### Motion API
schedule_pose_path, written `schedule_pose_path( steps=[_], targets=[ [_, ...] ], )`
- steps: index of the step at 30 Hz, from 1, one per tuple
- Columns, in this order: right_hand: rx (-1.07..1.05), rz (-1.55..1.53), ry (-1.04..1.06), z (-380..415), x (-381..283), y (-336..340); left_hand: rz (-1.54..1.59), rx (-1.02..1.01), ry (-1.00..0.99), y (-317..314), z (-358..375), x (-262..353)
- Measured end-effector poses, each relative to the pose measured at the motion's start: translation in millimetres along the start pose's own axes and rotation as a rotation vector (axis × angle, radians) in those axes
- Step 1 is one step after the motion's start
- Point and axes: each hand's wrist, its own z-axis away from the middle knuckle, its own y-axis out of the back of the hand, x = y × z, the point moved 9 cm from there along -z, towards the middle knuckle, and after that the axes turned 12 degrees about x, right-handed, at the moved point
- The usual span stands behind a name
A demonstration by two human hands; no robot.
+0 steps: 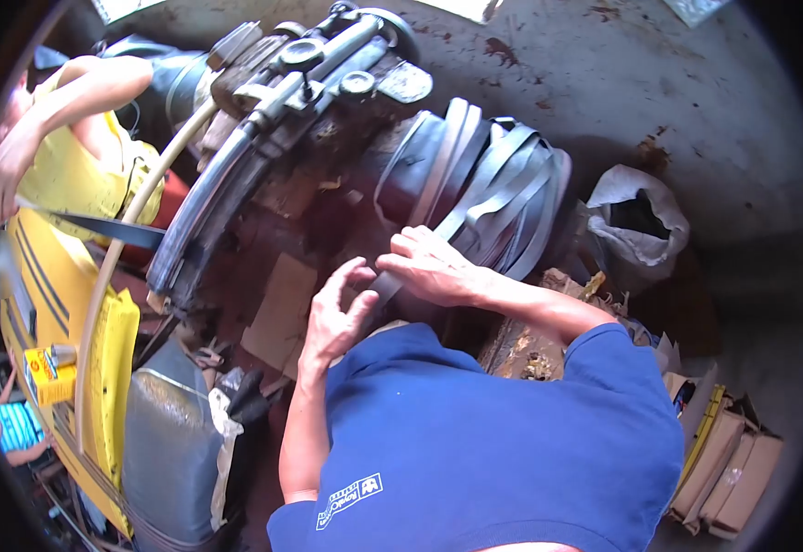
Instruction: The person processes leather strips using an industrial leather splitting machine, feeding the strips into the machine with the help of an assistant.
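In the head view, a flat grey strap (385,286) runs between my two hands, beside a bundle of looped grey straps (512,184). My right hand (426,267) is closed, its bent fingers pressed on the strap. To its left, my left hand (335,315) is raised with thumb and fingers apart, close to the strap's lower end. Whether its thumb touches the strap is hard to make out. The looped straps hang around a dark rounded form just beyond my right hand.
A metal machine with a curved rail (227,166) stands ahead. Another person in a yellow top (80,166) is at the left, near a yellow panel (47,267) bearing a small box (50,375). A white sack (641,216) and cardboard boxes (728,465) lie to the right.
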Motion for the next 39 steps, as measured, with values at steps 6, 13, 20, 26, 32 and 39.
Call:
schedule_pose_path(
  steps=[6, 13, 20, 26, 32, 39],
  targets=[
    [0.544, 0.393, -0.192, -18.7, 50.3, 154.0, 0.165, -0.197, 0.076, -44.4, -41.2, 110.9],
    [0.82, -0.211, -0.932, 28.5, 239.0, 257.2, 0.106, -0.265, -0.138, -77.6, -55.8, 188.4],
    [1.147, -1.442, -0.85, 26.2, 344.4, 277.7, 0.052, -0.31, -0.175, -100.2, -41.3, 174.6],
    [1.253, -1.219, -1.028, 45.7, 447.7, 327.9, -0.003, -0.283, -0.077, -60.9, -21.0, 129.7],
    [1.044, -0.842, -0.671, -23.4, 346.0, 403.6, 0.187, -0.054, 0.303, 47.0, 26.4, 49.8],
    [0.728, -0.456, -0.516, -111.0, 135.2, 392.1, 0.717, 0.445, -0.009, 211.0, 125.4, 63.2]
  ],
)
